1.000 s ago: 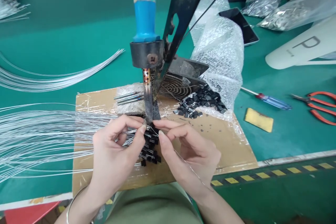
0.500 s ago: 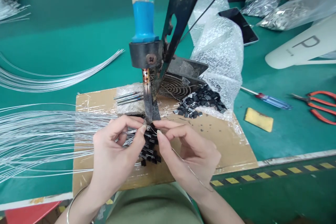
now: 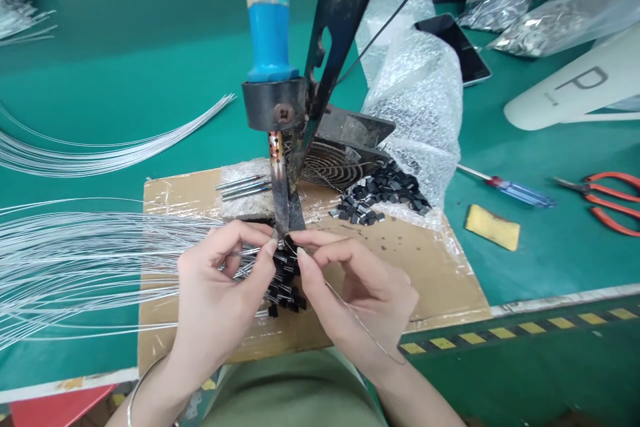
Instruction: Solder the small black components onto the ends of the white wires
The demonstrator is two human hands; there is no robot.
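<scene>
One blue iron: tip down
Left hand: left of iron, fingers pinching silvery wire
Right hand: right of iron, fingers pinching thin wire

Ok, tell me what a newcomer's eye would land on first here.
Probably the blue iron, clamped at the centre, its tip pointing down to where the left hand and the right hand, which pinches a thin wire, nearly meet. Next, the pale wires sweeping in from the left edge over the cardboard. Then the heap of black parts, right of the iron by the bubble wrap.
</scene>
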